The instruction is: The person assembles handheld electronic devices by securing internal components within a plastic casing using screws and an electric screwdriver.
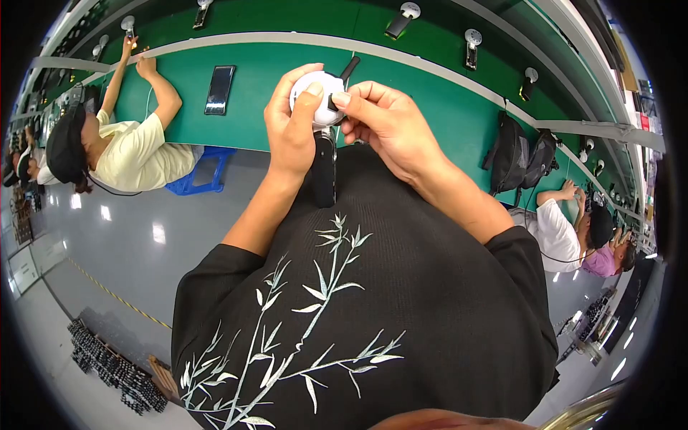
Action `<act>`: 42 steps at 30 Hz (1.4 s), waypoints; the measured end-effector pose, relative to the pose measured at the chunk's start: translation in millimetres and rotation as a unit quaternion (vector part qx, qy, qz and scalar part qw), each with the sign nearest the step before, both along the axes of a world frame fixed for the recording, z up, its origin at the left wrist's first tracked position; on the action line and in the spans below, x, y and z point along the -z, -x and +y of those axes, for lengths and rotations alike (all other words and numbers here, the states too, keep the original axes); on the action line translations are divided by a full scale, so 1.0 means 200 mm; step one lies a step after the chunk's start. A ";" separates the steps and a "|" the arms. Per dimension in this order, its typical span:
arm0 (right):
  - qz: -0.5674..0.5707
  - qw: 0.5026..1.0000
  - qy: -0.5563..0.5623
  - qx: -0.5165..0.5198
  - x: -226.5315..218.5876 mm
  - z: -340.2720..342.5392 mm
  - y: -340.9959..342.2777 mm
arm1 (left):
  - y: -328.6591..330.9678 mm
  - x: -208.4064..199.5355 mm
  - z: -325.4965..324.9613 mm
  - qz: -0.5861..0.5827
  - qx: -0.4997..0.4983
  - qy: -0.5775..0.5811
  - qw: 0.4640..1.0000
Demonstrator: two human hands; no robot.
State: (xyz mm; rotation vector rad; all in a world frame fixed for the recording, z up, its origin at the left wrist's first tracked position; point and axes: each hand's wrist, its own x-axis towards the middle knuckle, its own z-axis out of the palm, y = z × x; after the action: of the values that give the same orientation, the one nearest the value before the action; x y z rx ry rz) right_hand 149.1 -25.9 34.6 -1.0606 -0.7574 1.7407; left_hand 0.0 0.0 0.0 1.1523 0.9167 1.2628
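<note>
Currently, white round-headed device [325, 115] is held btwn both hands, over near edge of green bench [444, 107], in front of torso. Long axis runs approx. near-far; white head at far end, dark handle [325, 175] pointing near. Left hand [292, 129] is wrapped around head, thumb on top. Right hand [387, 122] pinches small dark part at head's right side, thumb vs. fingers. Black rod [350, 67] projects far-right beyond head; attachment unclear. Dark phone [220, 90] lies flat, left on bench.
</note>
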 end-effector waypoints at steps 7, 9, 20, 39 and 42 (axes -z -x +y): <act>0.002 1.000 0.012 -0.004 -0.06 0.00 0.03 | 0.02 -0.06 -0.03 -0.038 0.041 0.029 0.998; -0.006 1.000 0.005 -0.019 -0.07 -0.01 0.02 | 0.03 -0.06 -0.03 -0.054 0.068 0.041 0.995; -0.118 0.967 0.113 0.197 0.67 0.17 -0.42 | 0.05 0.11 -0.01 -0.210 0.069 0.064 0.973; -0.779 0.619 -0.064 -0.072 1.51 -0.18 -0.81 | 0.13 0.53 0.08 -0.253 0.173 0.330 0.893; -0.782 0.616 -0.064 -0.066 1.53 -0.17 -0.81 | 0.12 0.54 0.07 -0.218 0.177 0.365 0.888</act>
State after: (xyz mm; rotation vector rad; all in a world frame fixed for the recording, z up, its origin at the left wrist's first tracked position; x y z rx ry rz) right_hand 312.1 -59.2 -271.6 -2.3809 -1.9385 0.3400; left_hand -23.9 13.8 -108.3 0.3788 0.6968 0.7146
